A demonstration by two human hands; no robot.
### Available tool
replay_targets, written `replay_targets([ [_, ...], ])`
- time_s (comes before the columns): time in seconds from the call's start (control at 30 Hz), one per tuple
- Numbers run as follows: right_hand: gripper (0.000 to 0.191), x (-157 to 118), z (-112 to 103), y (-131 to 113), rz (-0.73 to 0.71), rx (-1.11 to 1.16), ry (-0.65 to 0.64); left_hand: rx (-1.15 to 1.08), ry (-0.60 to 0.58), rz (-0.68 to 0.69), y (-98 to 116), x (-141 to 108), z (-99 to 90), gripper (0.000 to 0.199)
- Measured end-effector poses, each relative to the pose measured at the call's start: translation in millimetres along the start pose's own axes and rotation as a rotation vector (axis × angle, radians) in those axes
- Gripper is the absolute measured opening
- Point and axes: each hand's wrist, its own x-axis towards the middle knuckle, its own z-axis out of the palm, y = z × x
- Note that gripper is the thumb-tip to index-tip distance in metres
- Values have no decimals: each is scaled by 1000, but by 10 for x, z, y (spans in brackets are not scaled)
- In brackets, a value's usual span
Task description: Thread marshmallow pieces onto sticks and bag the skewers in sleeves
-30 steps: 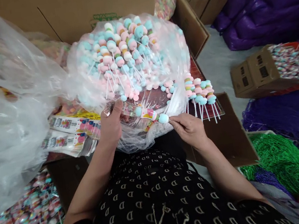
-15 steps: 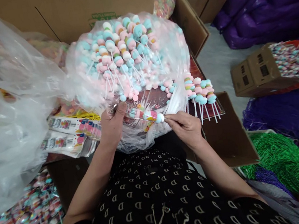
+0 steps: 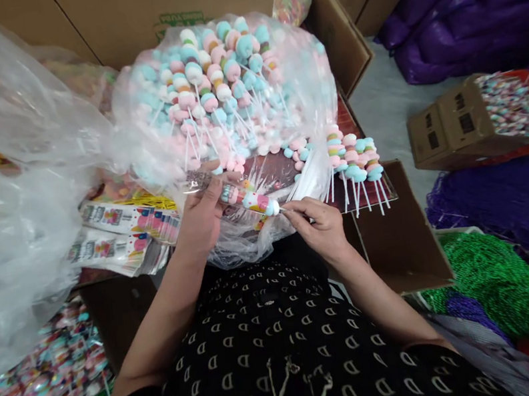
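Note:
My left hand (image 3: 202, 223) pinches the upper end of a clear printed candy wrapper (image 3: 232, 195). A marshmallow skewer (image 3: 272, 207) sits mostly inside it, its pale lower end showing at the wrapper's mouth. My right hand (image 3: 322, 225) is closed on the skewer's stick, fingertips just below the marshmallow. Behind both hands lies a clear plastic bag (image 3: 143, 137) full of pink, blue and white marshmallow skewers (image 3: 230, 72). Several more skewers (image 3: 353, 159) lie at the table's right edge. Flat printed wrappers (image 3: 116, 239) are stacked left of my left hand.
A large clear bag (image 3: 6, 200) bulges at the left. Wrapped candies (image 3: 56, 381) fill the lower left. An open cardboard box (image 3: 397, 236) stands below the table's right edge. Further right are a filled carton (image 3: 450, 126), purple sacks (image 3: 471, 8) and green shredded strands (image 3: 501, 280).
My right hand has moved slightly left, and the skewer sits deeper in the wrapper. My left fingers have shifted on the wrapper's upper end. The camera view has tilted a little.

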Motion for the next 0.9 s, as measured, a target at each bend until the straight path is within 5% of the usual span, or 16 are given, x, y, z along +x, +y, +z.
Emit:
replay_targets([
  [0.37, 21, -84, 162, 17, 114, 12, -37, -59, -50, -44, -57, -138, 191, 32],
  [0.7, 20, -96, 58, -68, 219, 115, -223, -24, 38, -57, -61, -69, 101, 38],
  [0.9, 27, -102, 281, -183, 296, 257, -180, -71, -53, -173, -170, -241, 262, 45],
])
